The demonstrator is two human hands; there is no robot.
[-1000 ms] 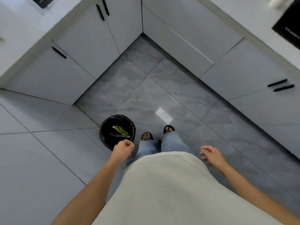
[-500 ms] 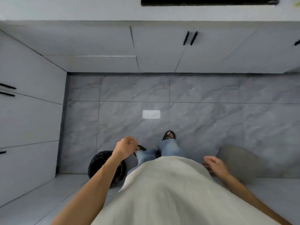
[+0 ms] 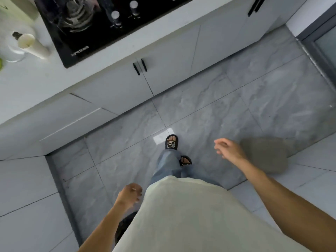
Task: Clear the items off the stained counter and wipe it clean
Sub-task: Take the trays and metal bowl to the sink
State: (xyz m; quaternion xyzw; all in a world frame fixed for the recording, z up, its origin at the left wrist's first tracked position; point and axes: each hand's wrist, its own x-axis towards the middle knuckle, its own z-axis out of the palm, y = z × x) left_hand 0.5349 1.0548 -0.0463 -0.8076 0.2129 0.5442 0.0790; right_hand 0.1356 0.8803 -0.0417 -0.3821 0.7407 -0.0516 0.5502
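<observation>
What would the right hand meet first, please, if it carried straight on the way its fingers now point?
The right hand points its loosely curled fingers left and slightly forward, above the floor. Nothing stands in that line until the cabinets under the counter, though depth is hard to judge from this view.

Person seen from above, lower half of the frame. A loose, pale cream top (image 3: 190,215) of plain fabric, without print or visible seams, fills the lower centre. Both forearms are bare, with no sleeve, watch or band in view; the left hand (image 3: 130,194) appears at lower centre-left, the right hand (image 3: 228,149) at centre-right. Faded blue jeans (image 3: 168,166) show below the top's hem. Black open-toed slide sandals: one (image 3: 171,142) bears a pale printed mark across its strap, the other (image 3: 185,160) lies partly behind the trouser leg.
</observation>
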